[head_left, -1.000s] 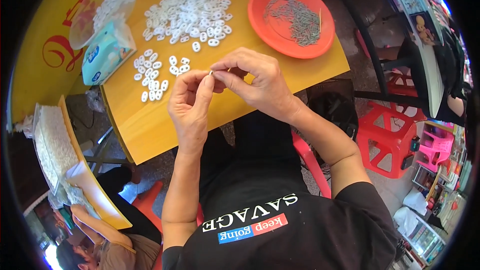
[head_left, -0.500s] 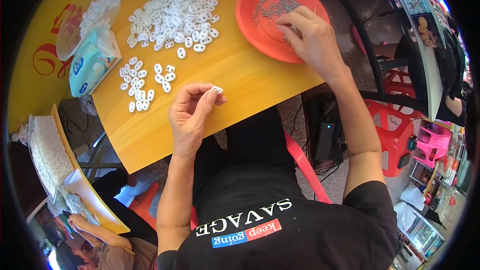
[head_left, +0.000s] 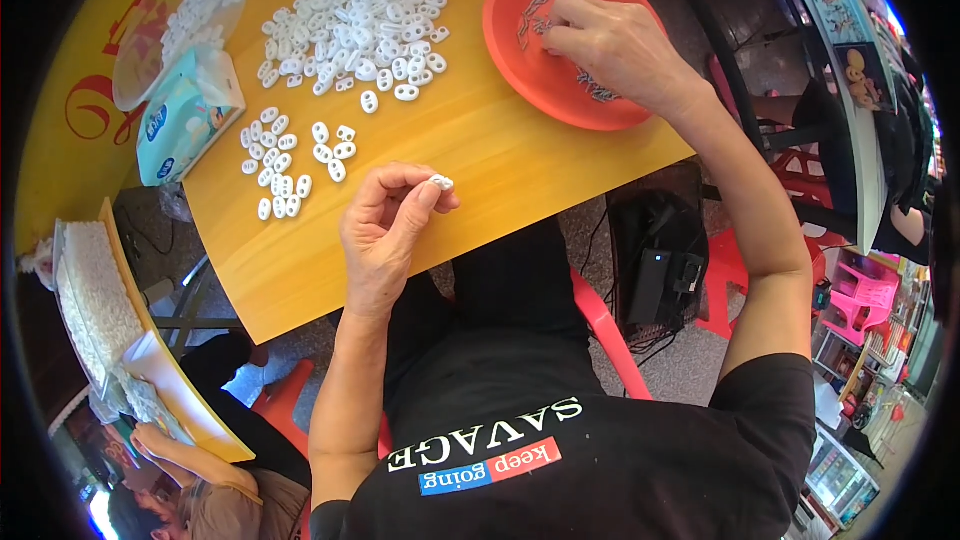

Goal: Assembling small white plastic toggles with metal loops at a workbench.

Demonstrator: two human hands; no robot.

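On yellow wooden table [head_left: 480, 155], white beads [head_left: 350, 25]

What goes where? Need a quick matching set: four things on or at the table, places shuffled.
Things:
1. left hand
2. right hand
3. tissue pack
4. big pile of white pieces

Places:
A. far middle of the wooden table
B. at the table's left edge
C. inside the orange plate
D. over the table's near edge, pinching one white piece

Pairs: 1-D, 2-C, 3-B, 4-A
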